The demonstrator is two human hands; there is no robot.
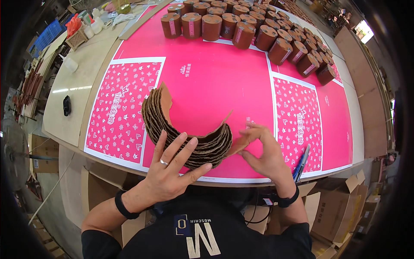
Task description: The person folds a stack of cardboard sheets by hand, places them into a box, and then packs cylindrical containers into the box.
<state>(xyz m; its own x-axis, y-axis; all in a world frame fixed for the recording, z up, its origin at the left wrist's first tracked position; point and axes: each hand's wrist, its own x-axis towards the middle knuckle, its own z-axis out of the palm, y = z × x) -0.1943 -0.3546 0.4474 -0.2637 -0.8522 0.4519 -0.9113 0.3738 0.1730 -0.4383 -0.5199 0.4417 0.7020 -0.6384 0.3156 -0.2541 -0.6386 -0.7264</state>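
resting spread left hand [167, 176] on curved cardboard stack [211, 149]; pinching brown strip [236, 148] between thumb and fingers of right hand [268, 156], above pink sheet [215, 84].

On the bench [86, 73], a hand can pass over the pink sheet [215, 86], between the curved brown stack [215, 146] near the front edge and the round brown boxes [243, 34], which crowd the far edge and far right corner. At the front edge, the left hand [166, 175], the right hand [265, 153] and a blue tool [302, 164] obstruct.
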